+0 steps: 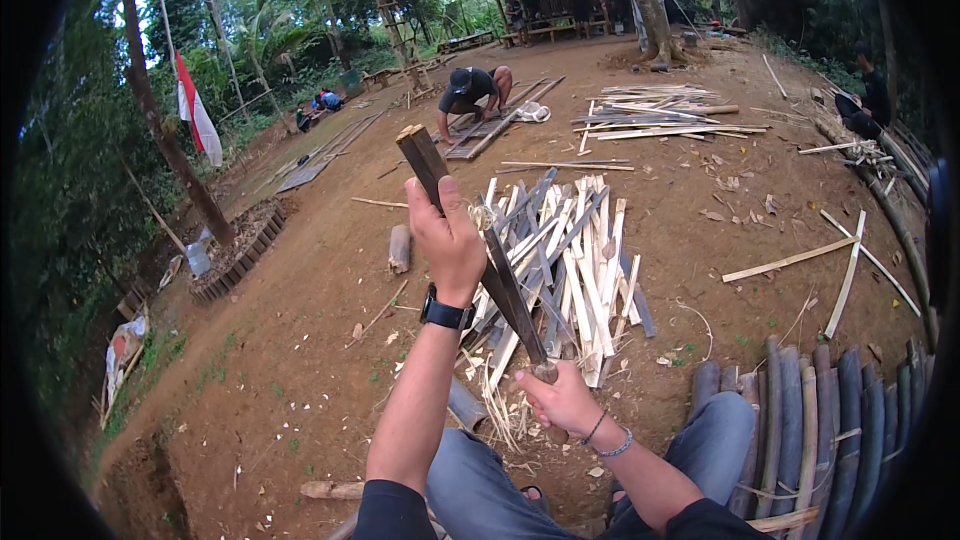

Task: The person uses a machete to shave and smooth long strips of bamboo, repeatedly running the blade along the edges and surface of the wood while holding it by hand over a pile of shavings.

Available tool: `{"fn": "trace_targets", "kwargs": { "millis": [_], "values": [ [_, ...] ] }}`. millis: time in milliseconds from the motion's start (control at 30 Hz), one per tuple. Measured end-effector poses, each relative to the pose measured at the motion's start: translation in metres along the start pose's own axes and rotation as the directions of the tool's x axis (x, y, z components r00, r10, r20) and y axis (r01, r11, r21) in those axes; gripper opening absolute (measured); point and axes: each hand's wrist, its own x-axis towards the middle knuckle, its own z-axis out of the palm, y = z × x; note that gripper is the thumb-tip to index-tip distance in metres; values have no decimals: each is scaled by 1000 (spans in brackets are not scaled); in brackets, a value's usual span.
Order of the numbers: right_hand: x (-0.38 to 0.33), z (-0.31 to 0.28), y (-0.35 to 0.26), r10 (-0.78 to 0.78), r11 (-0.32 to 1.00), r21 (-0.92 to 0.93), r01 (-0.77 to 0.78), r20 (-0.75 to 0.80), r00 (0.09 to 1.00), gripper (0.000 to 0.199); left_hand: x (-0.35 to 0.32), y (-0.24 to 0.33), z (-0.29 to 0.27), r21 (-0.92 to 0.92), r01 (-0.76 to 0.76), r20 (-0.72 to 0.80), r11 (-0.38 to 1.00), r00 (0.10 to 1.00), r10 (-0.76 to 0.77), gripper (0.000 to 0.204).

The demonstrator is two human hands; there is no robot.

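Observation:
My left hand (445, 240), raised in the middle with a watch on its wrist, grips a dark bamboo piece (424, 158) that slants up to the left. Its upper end shows pale cut faces. Lower down, my right hand (562, 398) is closed round the wooden handle of a machete (512, 292). The dark blade points up and leans left, close against the lower part of the bamboo. Whether its edge is in the bamboo I cannot tell. Beyond my hands lies a heap of split bamboo strips (590, 270), some pale, some dark.
Dark bamboo poles (850, 430) stand in a row at my right knee. A short log (399, 249) lies left of the heap. Farther off, a person (475, 100) crouches over a bamboo frame (515, 120); more strips (660, 112) lie behind. Another person (872, 100) sits far right.

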Motion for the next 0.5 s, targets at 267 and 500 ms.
{"fn": "trace_targets", "kwargs": {
  "millis": [267, 500],
  "values": [
    [1, -11, 5, 13, 963, -269, -13, -2, 1000, 36, -7, 3, -9, -84, 98, 50, 992, 994, -94, 24],
    [1, -21, 29, -117, 943, -319, 94, -53, 992, 31, -8, 5, 1, -122, 42, 23, 992, 999, -39, 22]
  ]
}}
